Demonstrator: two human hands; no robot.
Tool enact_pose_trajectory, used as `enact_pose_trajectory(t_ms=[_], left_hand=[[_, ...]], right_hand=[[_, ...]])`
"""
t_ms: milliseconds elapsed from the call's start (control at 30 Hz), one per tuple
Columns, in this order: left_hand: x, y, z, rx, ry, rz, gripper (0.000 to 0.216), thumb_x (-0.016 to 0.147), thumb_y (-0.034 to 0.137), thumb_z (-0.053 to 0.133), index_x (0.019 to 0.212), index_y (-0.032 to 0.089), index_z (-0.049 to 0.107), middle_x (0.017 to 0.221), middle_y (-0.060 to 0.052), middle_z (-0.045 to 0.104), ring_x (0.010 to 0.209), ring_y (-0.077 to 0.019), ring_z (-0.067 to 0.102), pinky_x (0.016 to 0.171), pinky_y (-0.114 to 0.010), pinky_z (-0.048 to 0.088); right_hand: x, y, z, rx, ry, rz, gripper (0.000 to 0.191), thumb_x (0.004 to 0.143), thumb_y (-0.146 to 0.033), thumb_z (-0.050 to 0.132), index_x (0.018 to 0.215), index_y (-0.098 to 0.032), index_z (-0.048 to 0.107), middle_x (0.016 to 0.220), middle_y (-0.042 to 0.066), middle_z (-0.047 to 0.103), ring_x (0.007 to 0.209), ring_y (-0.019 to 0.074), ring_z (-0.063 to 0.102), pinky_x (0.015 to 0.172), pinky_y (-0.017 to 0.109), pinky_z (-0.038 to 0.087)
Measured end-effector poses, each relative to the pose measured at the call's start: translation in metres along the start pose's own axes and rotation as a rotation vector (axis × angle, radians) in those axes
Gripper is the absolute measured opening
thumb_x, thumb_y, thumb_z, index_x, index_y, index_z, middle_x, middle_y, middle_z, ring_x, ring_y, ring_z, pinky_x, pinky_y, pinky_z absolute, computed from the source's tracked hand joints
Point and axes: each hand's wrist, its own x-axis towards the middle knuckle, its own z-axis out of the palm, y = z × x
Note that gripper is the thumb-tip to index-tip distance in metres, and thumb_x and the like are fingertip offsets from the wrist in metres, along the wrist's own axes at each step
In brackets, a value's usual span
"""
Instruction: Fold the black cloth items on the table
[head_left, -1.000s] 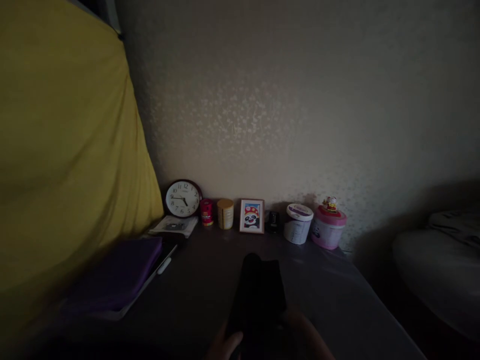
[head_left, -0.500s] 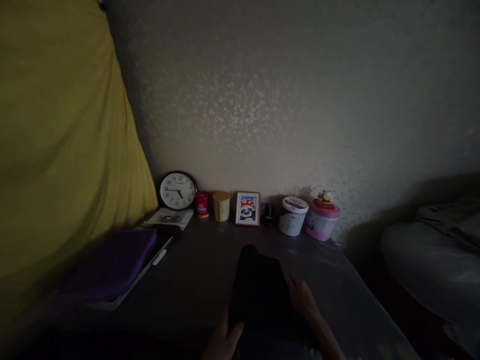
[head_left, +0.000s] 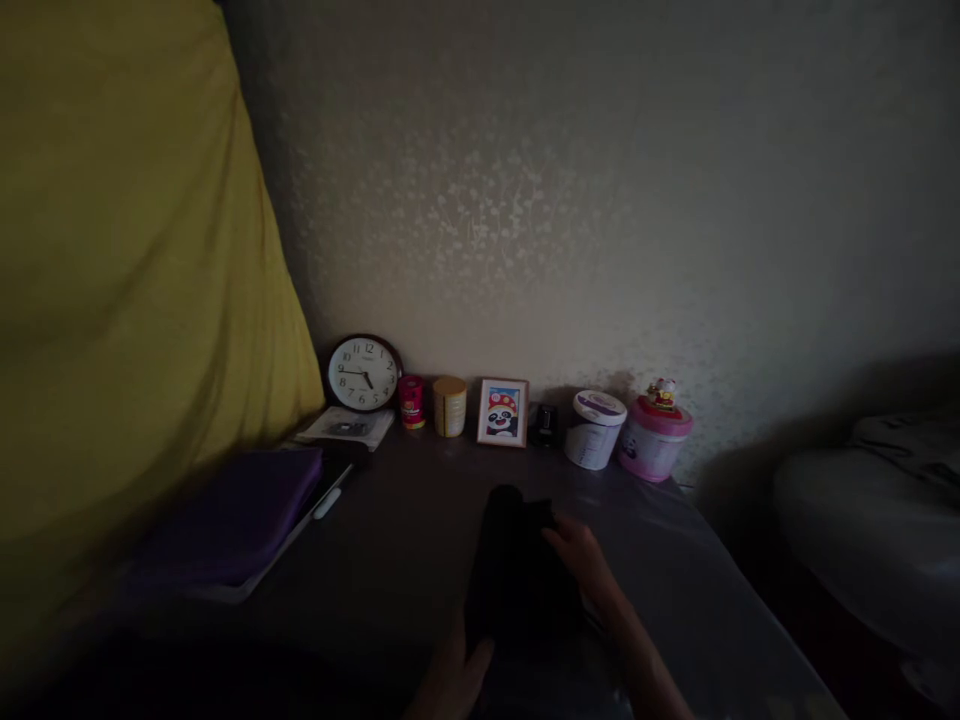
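Observation:
A dark, soft-looking black object (head_left: 517, 575) lies on the dim table (head_left: 405, 560) in front of me; I cannot make out what it is. My left hand (head_left: 454, 675) rests at its near left edge, thumb up against its side. My right hand (head_left: 581, 560) lies on its upper right part, fingers bent over it. The light is too low to show the fingers clearly.
Along the wall stand a round clock (head_left: 362, 372), a red can (head_left: 411, 401), a yellow can (head_left: 450, 405), a framed panda picture (head_left: 502, 412), a white tub (head_left: 595, 429) and a pink tub (head_left: 653, 438). A purple folder (head_left: 232, 515) lies left, below yellow fabric (head_left: 135, 280).
My right hand has moved forward and up along the black object's right side to its upper part. The left hand has stayed at the near left edge.

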Motion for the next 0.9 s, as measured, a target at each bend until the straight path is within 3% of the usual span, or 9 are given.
enact_pose_trajectory(t_ms=[167, 400, 500, 633, 733, 900], left_hand=[[-0.004, 0.012, -0.003, 0.207, 0.041, 0.005, 0.069, 0.076, 0.039, 0.039, 0.136, 0.008, 0.021, 0.144, -0.01, 0.024, 0.134, -0.0207, 0.01, 0.11, -0.035, 0.002], [-0.017, 0.031, -0.016, 0.478, 0.069, 0.026, 0.069, 0.077, 0.046, 0.038, 0.136, 0.012, 0.025, 0.145, -0.01, 0.021, 0.134, -0.0283, 0.009, 0.109, -0.044, 0.003], [-0.018, 0.039, -0.019, 0.495, 0.03, -0.011, 0.069, 0.078, 0.043, 0.038, 0.137, 0.011, 0.022, 0.145, -0.011, 0.02, 0.133, -0.0283, 0.013, 0.109, -0.043, 0.007], [-0.018, 0.041, -0.02, 0.478, -0.064, -0.048, 0.067, 0.081, 0.036, 0.034, 0.137, 0.004, 0.015, 0.142, -0.016, 0.025, 0.13, -0.022, 0.027, 0.106, -0.033, 0.021], [-0.019, 0.035, -0.02, 0.544, -0.023, 0.009, 0.068, 0.082, 0.037, 0.032, 0.137, 0.003, 0.01, 0.143, -0.016, 0.021, 0.13, -0.0207, 0.025, 0.104, -0.031, 0.024], [-0.021, 0.034, -0.023, 0.642, 0.012, 0.082, 0.063, 0.083, 0.038, 0.03, 0.139, 0.015, 0.013, 0.141, -0.013, 0.028, 0.126, -0.0238, 0.032, 0.101, -0.034, 0.028]], right_hand=[[0.019, -0.035, 0.028, 0.175, -0.024, -0.016, 0.033, 0.07, -0.035, 0.053, 0.093, -0.013, 0.065, 0.087, 0.008, 0.069, 0.083, 0.0229, 0.062, 0.071, 0.029, 0.046], [0.029, -0.052, 0.075, -0.004, -0.112, 0.033, 0.039, 0.073, -0.029, 0.054, 0.107, -0.011, 0.06, 0.095, 0.012, 0.067, 0.091, 0.0208, 0.062, 0.075, 0.026, 0.044], [0.028, -0.053, 0.079, -0.089, -0.155, 0.021, 0.035, 0.074, -0.028, 0.054, 0.106, -0.014, 0.06, 0.091, 0.009, 0.068, 0.09, 0.0204, 0.062, 0.073, 0.025, 0.043], [0.026, -0.057, 0.077, -0.181, -0.188, 0.014, 0.036, 0.075, -0.028, 0.056, 0.107, -0.013, 0.058, 0.087, 0.009, 0.069, 0.088, 0.0198, 0.062, 0.069, 0.023, 0.041], [0.024, -0.061, 0.076, -0.21, -0.206, -0.007, 0.034, 0.076, -0.028, 0.055, 0.107, -0.014, 0.057, 0.087, 0.008, 0.069, 0.084, 0.018, 0.063, 0.065, 0.022, 0.039], [0.017, -0.069, 0.074, -0.224, -0.275, -0.092, 0.024, 0.085, -0.031, 0.042, 0.085, -0.019, 0.063, 0.081, 0.004, 0.069, 0.075, 0.0137, 0.064, 0.06, 0.02, 0.037]])
